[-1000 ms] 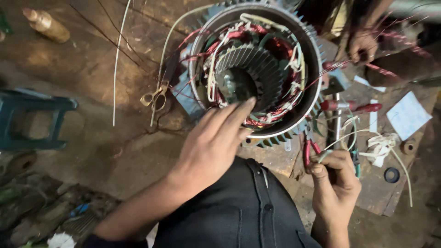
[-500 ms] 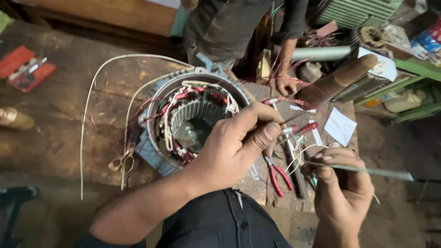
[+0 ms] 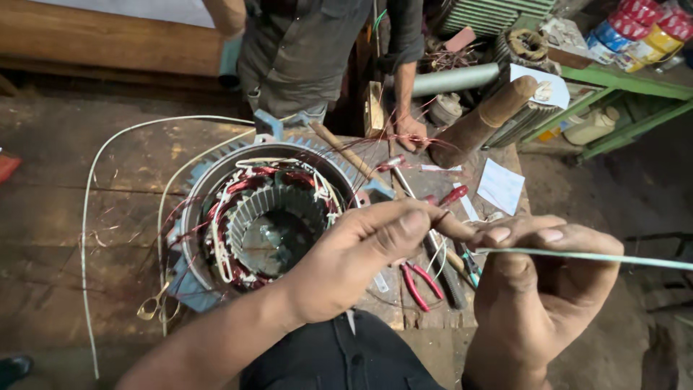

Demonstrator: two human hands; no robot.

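Note:
My right hand (image 3: 538, 289) is raised close to the camera and pinches a thin pale green insulating strip (image 3: 613, 258) that runs off to the right. My left hand (image 3: 364, 256) reaches across and its thumb and forefinger meet the strip's left end beside my right fingertips. Below and to the left stands a motor stator (image 3: 263, 217) with a finned metal housing, red copper windings and white sleeving, lying open-side up on a low wooden workbench (image 3: 498, 162).
Red-handled pliers (image 3: 419, 278), screwdrivers (image 3: 451, 198) and paper slips (image 3: 500, 186) lie on the bench. Scissors (image 3: 153, 307) and loose white wire (image 3: 94, 217) lie on the floor at left. Another person (image 3: 317, 50) stands behind the bench, one hand (image 3: 411, 133) on it. A wooden mallet (image 3: 480, 123) lies nearby.
The view has tilted up and the other person has come into sight. My left hand left the stator's rim and rose to meet my right hand on the strip.

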